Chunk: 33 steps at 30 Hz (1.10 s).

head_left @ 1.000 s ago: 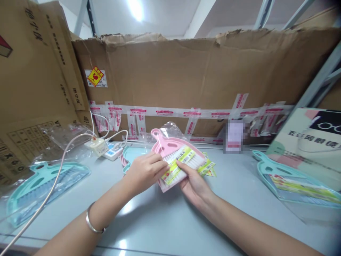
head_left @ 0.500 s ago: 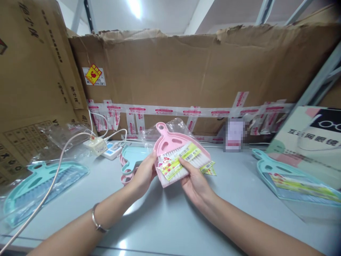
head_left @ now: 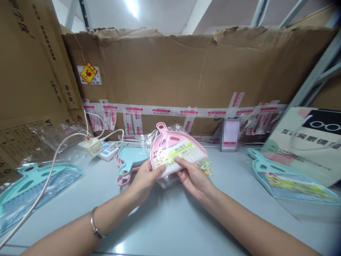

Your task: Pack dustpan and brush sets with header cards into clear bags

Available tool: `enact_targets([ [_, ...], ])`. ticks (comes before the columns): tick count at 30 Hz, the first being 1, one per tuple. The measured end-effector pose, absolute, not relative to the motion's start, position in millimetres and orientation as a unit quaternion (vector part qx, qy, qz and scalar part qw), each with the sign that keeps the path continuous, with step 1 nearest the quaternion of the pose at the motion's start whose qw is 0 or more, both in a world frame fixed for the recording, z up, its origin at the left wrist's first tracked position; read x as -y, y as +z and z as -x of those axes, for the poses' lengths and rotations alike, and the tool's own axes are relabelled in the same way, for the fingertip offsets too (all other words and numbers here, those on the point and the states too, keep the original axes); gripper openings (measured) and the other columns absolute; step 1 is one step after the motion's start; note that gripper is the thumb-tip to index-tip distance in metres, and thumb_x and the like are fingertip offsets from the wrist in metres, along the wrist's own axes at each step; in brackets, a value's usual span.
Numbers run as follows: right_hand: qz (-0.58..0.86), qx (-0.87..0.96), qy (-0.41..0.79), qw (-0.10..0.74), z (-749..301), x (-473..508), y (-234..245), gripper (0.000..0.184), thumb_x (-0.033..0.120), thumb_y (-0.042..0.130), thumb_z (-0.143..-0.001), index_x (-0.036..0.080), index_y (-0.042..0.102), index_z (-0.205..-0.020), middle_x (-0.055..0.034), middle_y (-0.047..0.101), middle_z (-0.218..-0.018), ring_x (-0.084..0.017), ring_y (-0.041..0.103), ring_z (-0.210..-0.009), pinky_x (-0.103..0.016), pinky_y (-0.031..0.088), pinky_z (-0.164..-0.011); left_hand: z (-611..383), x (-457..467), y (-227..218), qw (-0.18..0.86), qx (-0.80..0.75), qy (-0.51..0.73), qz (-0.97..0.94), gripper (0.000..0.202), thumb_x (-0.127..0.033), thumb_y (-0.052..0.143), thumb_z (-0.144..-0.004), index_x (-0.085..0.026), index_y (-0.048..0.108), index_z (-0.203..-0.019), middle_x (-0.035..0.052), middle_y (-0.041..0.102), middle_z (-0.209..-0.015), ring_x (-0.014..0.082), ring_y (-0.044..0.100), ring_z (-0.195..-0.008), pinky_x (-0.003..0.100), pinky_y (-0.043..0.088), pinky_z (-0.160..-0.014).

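Between my hands is a pink dustpan (head_left: 183, 138) with a white-bristled brush (head_left: 191, 156) lying in it. A yellow-green printed label (head_left: 183, 151) covers part of the bristles. My left hand (head_left: 146, 179) grips the left lower edge, its thumb on the front. At the lower right edge my right hand (head_left: 193, 177) pinches the set, thumb over the label and fingers underneath. Clear plastic film (head_left: 149, 139) shows behind and below the dustpan. Just left of it, a light blue dustpan (head_left: 133, 155) lies over a pink one (head_left: 124, 180), partly hidden by my left hand.
Blue dustpan sets in clear plastic lie at left (head_left: 39, 181) and right (head_left: 290, 177). A white cable (head_left: 53, 167) crosses the left set from a power adapter (head_left: 91, 146). More labels (head_left: 206, 167) lie behind my right hand. A large carton (head_left: 170, 71) walls the back.
The pink dustpan has tipped, its lower edge rising slightly. My left thumb has come onto its front. The camera view has shifted a little to the right.
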State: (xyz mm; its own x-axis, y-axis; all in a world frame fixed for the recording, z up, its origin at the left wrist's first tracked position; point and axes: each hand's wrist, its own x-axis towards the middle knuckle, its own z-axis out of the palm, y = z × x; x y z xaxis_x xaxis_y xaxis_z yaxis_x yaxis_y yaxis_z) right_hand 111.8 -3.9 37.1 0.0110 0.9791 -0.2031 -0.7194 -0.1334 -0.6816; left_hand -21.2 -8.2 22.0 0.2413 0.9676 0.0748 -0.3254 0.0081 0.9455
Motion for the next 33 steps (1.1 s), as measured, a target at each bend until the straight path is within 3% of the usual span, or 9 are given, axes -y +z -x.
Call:
enact_targets([
  [5, 0.393, 0.431, 0.681, 0.443, -154.3, -14.7, 53.8, 0.013, 0.019, 0.070, -0.069, 0.012, 0.066, -0.079, -0.0038, 0.069, -0.068, -0.010, 0.065, -0.059, -0.016, 0.054, -0.055, 34.3, -3.1, 33.3, 0.645, -0.316, 0.522, -0.460, 0.038, -0.027, 0.072, -0.070, -0.010, 0.065, -0.103, 0.0129, 0.068, -0.104, 0.0220, 0.064, -0.093, 0.030, 0.047, -0.084],
  [8, 0.468, 0.585, 0.586, 0.309, -188.8, -28.9, 61.2, 0.026, 0.034, 0.071, -0.068, 0.010, 0.063, -0.060, 0.0001, 0.055, -0.040, -0.007, 0.049, -0.035, -0.014, 0.038, -0.032, 41.6, -8.5, 40.2, 0.632, -0.328, 0.532, -0.460, 0.039, -0.025, 0.073, -0.069, -0.009, 0.065, -0.104, 0.0130, 0.069, -0.102, 0.0214, 0.064, -0.091, 0.028, 0.047, -0.082],
  [10, 0.497, 0.593, 0.528, 0.351, -201.7, -35.7, 61.4, 0.025, 0.031, 0.076, -0.062, 0.012, 0.060, -0.058, 0.0050, 0.049, -0.036, -0.004, 0.040, -0.031, -0.013, 0.030, -0.030, 45.8, -11.3, 42.1, 0.624, -0.333, 0.533, -0.464, 0.039, -0.025, 0.072, -0.069, -0.009, 0.065, -0.104, 0.0135, 0.069, -0.101, 0.0210, 0.065, -0.089, 0.027, 0.048, -0.079],
  [13, 0.433, 0.514, 0.553, 0.493, -199.1, -38.4, 55.4, 0.038, 0.020, 0.081, -0.053, 0.017, 0.061, -0.086, 0.0008, 0.067, -0.067, -0.010, 0.059, -0.054, -0.018, 0.046, -0.046, 49.4, -14.0, 41.3, 0.626, -0.333, 0.522, -0.473, 0.038, -0.026, 0.071, -0.071, -0.010, 0.066, -0.105, 0.0136, 0.069, -0.102, 0.0197, 0.065, -0.085, 0.026, 0.049, -0.075],
  [15, 0.349, 0.494, 0.616, 0.505, -188.5, -36.1, 50.3, 0.057, 0.017, 0.081, -0.053, 0.019, 0.058, -0.105, -0.0048, 0.070, -0.089, -0.016, 0.065, -0.075, -0.026, 0.053, -0.060, 49.7, -14.7, 39.9, 0.633, -0.334, 0.510, -0.478, 0.036, -0.025, 0.071, -0.071, -0.010, 0.067, -0.103, 0.0132, 0.069, -0.100, 0.0186, 0.065, -0.082, 0.026, 0.049, -0.073],
  [17, 0.287, 0.502, 0.656, 0.486, -178.1, -32.8, 46.8, 0.060, 0.015, 0.078, -0.056, 0.019, 0.056, -0.112, -0.0074, 0.069, -0.097, -0.019, 0.065, -0.084, -0.029, 0.054, -0.068, 49.2, -15.2, 39.0, 0.637, -0.340, 0.500, -0.478, 0.035, -0.024, 0.072, -0.070, -0.010, 0.068, -0.102, 0.0130, 0.070, -0.097, 0.0186, 0.065, -0.081, 0.026, 0.050, -0.073],
  [24, 0.308, 0.442, 0.649, 0.537, -166.4, -31.6, 41.9, 0.044, 0.012, 0.076, -0.060, 0.015, 0.064, -0.102, -0.0063, 0.069, -0.100, -0.015, 0.066, -0.086, -0.021, 0.055, -0.072, 54.2, -16.7, 44.7, 0.644, -0.348, 0.475, -0.488, 0.037, -0.026, 0.073, -0.067, -0.011, 0.067, -0.100, 0.0139, 0.069, -0.102, 0.0197, 0.064, -0.091, 0.025, 0.050, -0.075],
  [29, 0.340, 0.399, 0.633, 0.569, -160.7, -32.8, 37.9, 0.043, 0.011, 0.077, -0.057, 0.016, 0.064, -0.099, -0.0040, 0.071, -0.093, -0.014, 0.067, -0.080, -0.021, 0.056, -0.069, 53.6, -12.1, 48.6, 0.626, -0.353, 0.464, -0.518, 0.053, -0.015, 0.078, -0.058, -0.016, 0.061, -0.109, 0.0108, 0.066, -0.109, 0.0193, 0.062, -0.097, 0.025, 0.049, -0.077],
  [33, 0.365, 0.359, 0.613, 0.602, -154.4, -30.3, 36.5, 0.035, 0.010, 0.076, -0.057, 0.015, 0.065, -0.089, -0.0027, 0.072, -0.082, -0.014, 0.067, -0.070, -0.023, 0.057, -0.064, 51.2, -12.7, 44.5, 0.585, -0.380, 0.514, -0.499, 0.067, -0.016, 0.079, -0.059, -0.017, 0.050, -0.119, 0.0105, 0.068, -0.102, 0.0170, 0.065, -0.084, 0.026, 0.050, -0.072],
])
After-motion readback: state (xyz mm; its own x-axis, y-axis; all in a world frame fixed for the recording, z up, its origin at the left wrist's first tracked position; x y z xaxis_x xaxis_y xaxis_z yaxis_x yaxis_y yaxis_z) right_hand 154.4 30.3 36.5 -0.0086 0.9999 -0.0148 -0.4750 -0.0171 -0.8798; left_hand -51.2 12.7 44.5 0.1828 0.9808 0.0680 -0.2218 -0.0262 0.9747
